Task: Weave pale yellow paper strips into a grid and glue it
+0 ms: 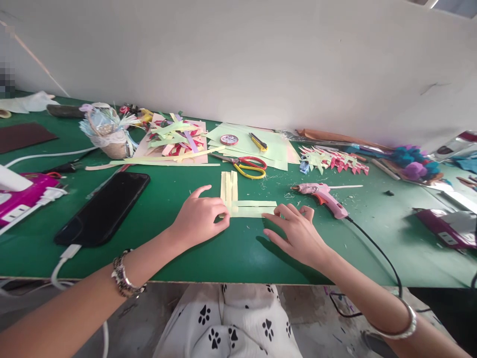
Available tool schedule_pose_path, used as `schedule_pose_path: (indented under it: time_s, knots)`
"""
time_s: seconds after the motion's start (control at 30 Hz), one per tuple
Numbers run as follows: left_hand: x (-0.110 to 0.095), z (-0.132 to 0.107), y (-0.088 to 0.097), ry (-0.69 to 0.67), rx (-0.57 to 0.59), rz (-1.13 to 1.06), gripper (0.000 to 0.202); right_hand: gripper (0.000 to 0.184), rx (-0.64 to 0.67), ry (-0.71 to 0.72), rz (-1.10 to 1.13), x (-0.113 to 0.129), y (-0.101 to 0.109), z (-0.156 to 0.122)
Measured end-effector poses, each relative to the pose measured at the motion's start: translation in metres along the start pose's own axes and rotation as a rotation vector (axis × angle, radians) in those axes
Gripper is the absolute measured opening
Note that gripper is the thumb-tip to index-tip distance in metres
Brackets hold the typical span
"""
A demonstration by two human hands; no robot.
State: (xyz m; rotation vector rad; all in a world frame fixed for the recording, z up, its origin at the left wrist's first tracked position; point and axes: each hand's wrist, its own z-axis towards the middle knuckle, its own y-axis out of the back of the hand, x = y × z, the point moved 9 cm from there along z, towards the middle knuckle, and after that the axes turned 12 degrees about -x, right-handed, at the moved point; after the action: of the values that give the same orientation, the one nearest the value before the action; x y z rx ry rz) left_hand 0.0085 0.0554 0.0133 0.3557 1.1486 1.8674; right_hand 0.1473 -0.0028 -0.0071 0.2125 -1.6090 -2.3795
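Note:
Pale yellow and green paper strips lie on the table in an L shape, with upright strips (228, 186) and sideways strips (251, 211) meeting at a corner. At that corner my left hand (203, 211) pinches the strips' edge between thumb and forefinger, its other fingers curled or raised. My right hand (298, 233) is open, fingers apart, with the forefinger touching the lower right end of the sideways strips. Just behind the strips rest scissors (251, 168) with red and yellow handles. A pink glue gun (322, 196) lies to the right of my right hand.
A black phone (104, 209) with a white cable lies on the left. Behind are a heap of coloured paper strips (175, 136), green sheets (223, 132), a tape roll (229, 139), a yellow cutter (259, 142) and a decorated basket (112, 136). Folded paper chains (335, 161) lie back right.

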Motion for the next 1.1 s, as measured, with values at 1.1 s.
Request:
schedule_pose_path:
  time_s: [1.1]
  knots:
    - [0.001,0.001,-0.001,0.014,-0.001,-0.011,0.028,0.033,-0.025,0.035,-0.154,-0.024,0.006,-0.013]
